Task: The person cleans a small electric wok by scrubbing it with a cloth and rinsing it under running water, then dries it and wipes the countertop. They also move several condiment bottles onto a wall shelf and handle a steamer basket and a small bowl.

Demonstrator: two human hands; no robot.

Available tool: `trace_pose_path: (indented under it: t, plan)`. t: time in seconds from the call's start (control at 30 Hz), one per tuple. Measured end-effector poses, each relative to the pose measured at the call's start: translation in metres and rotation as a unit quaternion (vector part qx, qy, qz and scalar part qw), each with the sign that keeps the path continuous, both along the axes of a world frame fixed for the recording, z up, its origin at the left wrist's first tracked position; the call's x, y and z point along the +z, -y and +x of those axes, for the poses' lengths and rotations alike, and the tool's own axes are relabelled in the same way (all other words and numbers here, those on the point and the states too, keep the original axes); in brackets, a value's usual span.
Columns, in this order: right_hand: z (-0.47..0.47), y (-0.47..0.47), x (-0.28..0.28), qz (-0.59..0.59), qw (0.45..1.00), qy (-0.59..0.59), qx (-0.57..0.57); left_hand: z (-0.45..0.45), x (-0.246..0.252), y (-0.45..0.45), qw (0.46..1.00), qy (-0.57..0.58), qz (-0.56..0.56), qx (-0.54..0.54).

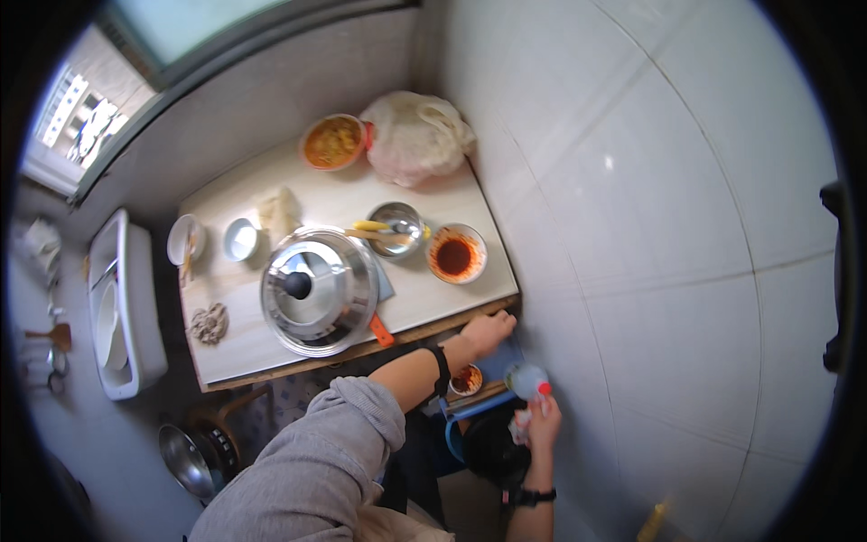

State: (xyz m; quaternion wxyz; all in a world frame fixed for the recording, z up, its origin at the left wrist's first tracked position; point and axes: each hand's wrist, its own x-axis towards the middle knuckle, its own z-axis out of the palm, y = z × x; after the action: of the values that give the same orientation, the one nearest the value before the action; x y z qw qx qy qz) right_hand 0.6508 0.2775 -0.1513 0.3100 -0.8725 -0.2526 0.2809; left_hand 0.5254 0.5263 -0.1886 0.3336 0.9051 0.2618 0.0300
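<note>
My left hand (491, 333) reaches over the front right corner of the table, fingers curled close to its wooden edge; whether it grips anything is hidden. Lower down by the wall, my right hand (544, 421) is closed around a crumpled whitish piece of cloth or plastic (520, 427). Its fingers come up to the red cap of a clear plastic bottle (523, 379); I cannot tell if they touch it. Below the table corner is a blue tray or shelf (502, 362). A small bowl with red chili seasoning (466, 379) sits on it. A black bag (494, 444) hangs beneath.
On the table (234, 359) stand a lidded steel pot (325, 298), a steel bowl (396, 227), a bowl of red sauce (457, 256), a bowl of yellowish food (333, 142) and a plastic bag (420, 139). A tiled wall (664, 203) borders the right side. A white basin (129, 305) is at left.
</note>
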Motion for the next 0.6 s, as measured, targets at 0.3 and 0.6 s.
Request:
trace_pose_path:
  t: [0.3, 0.6]
  plan:
    - [-0.003, 0.028, 0.143, -0.038, 0.994, 0.063, 0.082, -0.159, 0.229, 0.024, 0.934, 0.272, -0.104, 0.207]
    - [-0.074, -0.087, 0.3, -0.112, 0.932, -0.1, 0.329, -0.458, 0.486, 0.041, 0.844, 0.326, 0.15, 0.398]
